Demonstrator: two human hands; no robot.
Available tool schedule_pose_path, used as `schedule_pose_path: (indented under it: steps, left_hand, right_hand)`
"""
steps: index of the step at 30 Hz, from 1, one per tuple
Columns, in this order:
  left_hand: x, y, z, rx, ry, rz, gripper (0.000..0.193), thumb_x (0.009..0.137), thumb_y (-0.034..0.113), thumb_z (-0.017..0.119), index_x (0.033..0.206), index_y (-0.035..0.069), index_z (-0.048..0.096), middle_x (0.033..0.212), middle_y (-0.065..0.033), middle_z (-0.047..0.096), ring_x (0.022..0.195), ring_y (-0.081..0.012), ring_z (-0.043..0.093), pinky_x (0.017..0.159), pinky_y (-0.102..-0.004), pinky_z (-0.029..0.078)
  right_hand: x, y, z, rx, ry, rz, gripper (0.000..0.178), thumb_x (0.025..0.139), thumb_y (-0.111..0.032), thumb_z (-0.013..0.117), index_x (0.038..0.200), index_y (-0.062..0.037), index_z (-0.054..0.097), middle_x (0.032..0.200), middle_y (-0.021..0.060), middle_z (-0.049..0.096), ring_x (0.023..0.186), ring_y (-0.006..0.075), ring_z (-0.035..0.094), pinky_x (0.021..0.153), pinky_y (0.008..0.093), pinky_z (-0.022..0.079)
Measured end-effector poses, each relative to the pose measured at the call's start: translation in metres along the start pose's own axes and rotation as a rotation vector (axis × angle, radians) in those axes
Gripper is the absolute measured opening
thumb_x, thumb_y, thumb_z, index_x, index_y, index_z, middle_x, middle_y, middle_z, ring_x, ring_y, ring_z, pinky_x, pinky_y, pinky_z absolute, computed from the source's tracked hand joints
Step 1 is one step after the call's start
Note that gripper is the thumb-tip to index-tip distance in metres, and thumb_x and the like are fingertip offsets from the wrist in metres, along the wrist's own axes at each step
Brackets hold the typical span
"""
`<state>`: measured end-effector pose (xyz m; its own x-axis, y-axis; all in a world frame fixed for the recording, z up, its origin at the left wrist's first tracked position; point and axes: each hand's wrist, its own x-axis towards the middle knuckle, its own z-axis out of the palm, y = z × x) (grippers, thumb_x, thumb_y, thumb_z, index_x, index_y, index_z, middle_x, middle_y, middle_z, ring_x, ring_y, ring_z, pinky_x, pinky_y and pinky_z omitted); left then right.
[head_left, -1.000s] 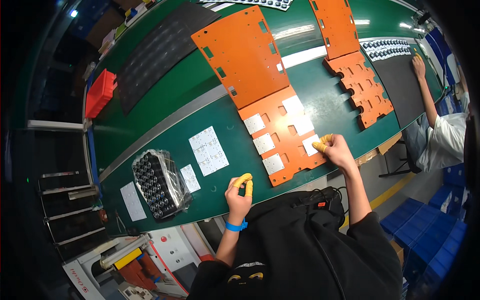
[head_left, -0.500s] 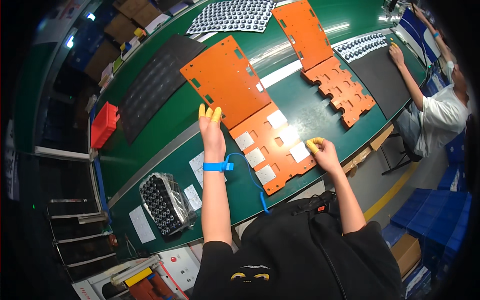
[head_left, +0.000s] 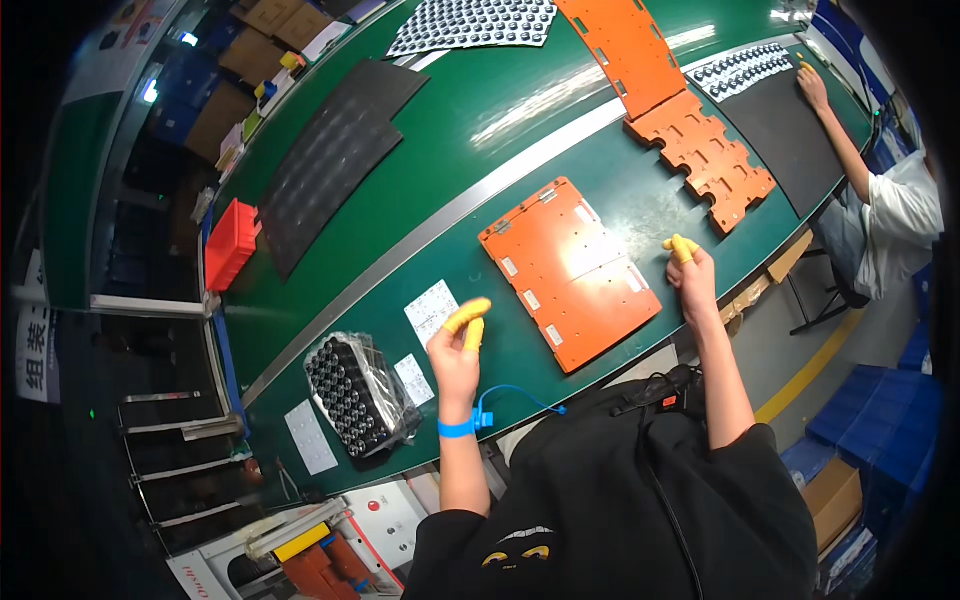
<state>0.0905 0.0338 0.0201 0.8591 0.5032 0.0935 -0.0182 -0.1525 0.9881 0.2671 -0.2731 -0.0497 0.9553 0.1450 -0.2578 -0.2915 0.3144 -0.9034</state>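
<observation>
A hinged orange fixture (head_left: pixel 575 275) lies folded on the green bench in front of me, its lid over its base. White plates on the base are hidden except for small pale patches in the lid's slots. My left hand (head_left: pixel 457 355), in yellow finger cots with a blue wrist strap (head_left: pixel 458 428), hovers left of the fixture. Its thumb and forefinger are apart, with nothing between them. My right hand (head_left: pixel 692 278), also in yellow cots, is raised just right of the fixture, not touching it. Its fingers are curled together and no object shows in them.
A second orange fixture (head_left: pixel 700 150) lies unfolded farther right. Left of my left hand are a wrapped tray of black lens-like parts (head_left: pixel 350 395) and printed sheets (head_left: pixel 430 312). A red bin (head_left: pixel 232 245) and black mats (head_left: pixel 335 150) are farther left. Another person's arm (head_left: pixel 845 140) reaches in at right.
The near fixture's lid has folded down over its base, covering the white plates. My left hand has come back toward me; my right hand has lifted away from the fixture's right edge.
</observation>
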Motion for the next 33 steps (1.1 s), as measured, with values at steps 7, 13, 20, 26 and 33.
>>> schedule_pose_path:
  steps: [7, 13, 20, 26, 33]
  left_hand:
    - [-0.064, -0.062, 0.002, 0.346, 0.026, -0.080, 0.016, 0.090, -0.001, 0.061, 0.104, -0.001, 0.070, 0.090, -0.0058, 0.070, 0.078, -0.0116, 0.064, 0.070, -0.0244, 0.050]
    - [-0.070, -0.060, 0.012, 0.506, 0.143, 0.170, 0.020, 0.081, -0.006, 0.064, 0.097, 0.004, 0.072, 0.080, -0.0097, 0.066, 0.063, -0.0195, 0.060, 0.056, -0.0284, 0.047]
    - [-0.068, -0.061, 0.015, 0.519, 0.132, 0.046, 0.024, 0.081, -0.006, 0.064, 0.102, 0.004, 0.073, 0.085, -0.0087, 0.070, 0.061, -0.0126, 0.060, 0.055, -0.0254, 0.047]
    - [-0.027, -0.061, 0.087, 0.174, -0.117, -0.187, 0.023, 0.088, 0.001, 0.063, 0.110, 0.003, 0.069, 0.086, -0.0096, 0.072, 0.062, -0.0109, 0.065, 0.056, -0.0259, 0.051]
    - [0.074, -0.067, 0.229, 0.050, -0.448, -0.097, 0.037, 0.094, 0.023, 0.061, 0.123, -0.001, 0.060, 0.076, -0.0100, 0.067, 0.049, -0.0121, 0.058, 0.048, -0.0271, 0.048]
  right_hand:
    - [-0.004, -0.010, 0.057, -0.928, -0.302, -0.055, 0.049, 0.087, -0.029, 0.071, 0.114, 0.0103, 0.061, 0.099, 0.0186, 0.069, 0.087, 0.0225, 0.066, 0.079, 0.0332, 0.052]
    - [-0.044, -0.029, 0.056, -0.536, -0.433, 0.361, 0.049, 0.082, -0.024, 0.078, 0.115, 0.0092, 0.061, 0.104, 0.0153, 0.070, 0.091, 0.0177, 0.067, 0.081, 0.0319, 0.054]
    - [-0.103, -0.060, -0.002, -0.318, -0.170, 0.326, 0.037, 0.084, -0.012, 0.075, 0.111, 0.0102, 0.062, 0.100, 0.0121, 0.070, 0.089, 0.0152, 0.066, 0.079, 0.0291, 0.053]
    - [-0.102, -0.111, -0.098, -0.341, 0.156, 0.085, 0.033, 0.089, -0.019, 0.070, 0.108, 0.0068, 0.063, 0.094, 0.0079, 0.068, 0.079, 0.0131, 0.066, 0.070, 0.0280, 0.054]
    - [-0.088, -0.149, -0.211, -0.217, 0.436, -0.152, 0.044, 0.094, -0.024, 0.064, 0.126, 0.0044, 0.056, 0.115, 0.0123, 0.064, 0.097, 0.0190, 0.065, 0.084, 0.0319, 0.053]
